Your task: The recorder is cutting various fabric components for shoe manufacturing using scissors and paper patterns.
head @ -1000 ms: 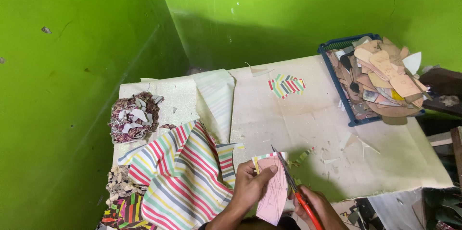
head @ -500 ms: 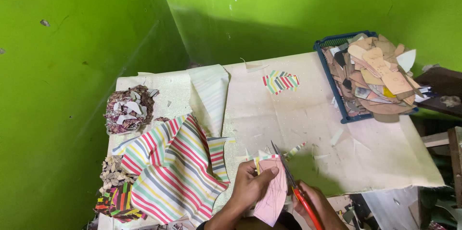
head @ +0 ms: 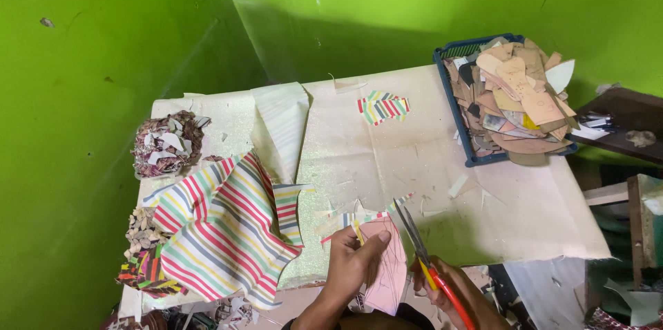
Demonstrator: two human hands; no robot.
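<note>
My left hand [head: 349, 264] pinches a pink paper template [head: 388, 269] laid over a small striped piece at the table's near edge. My right hand [head: 461, 294] grips red-handled scissors [head: 423, 254], whose blades point up and away along the template's right side. A large striped sheet [head: 221, 226] in red, green, yellow and grey lies to the left of my hands. Small cut striped pieces [head: 383, 107] rest farther back on the pale table cover [head: 414, 157].
A blue tray [head: 456, 105] heaped with brown and tan cut shapes stands at the back right. Piles of patterned scraps [head: 166, 142] lie at the left edge. Green walls close in behind and left. A dark shelf [head: 621, 129] stands at right.
The view has shifted slightly, so the table sits a little higher and to the left in frame. My hands stay on the template and scissors in the same grip.
</note>
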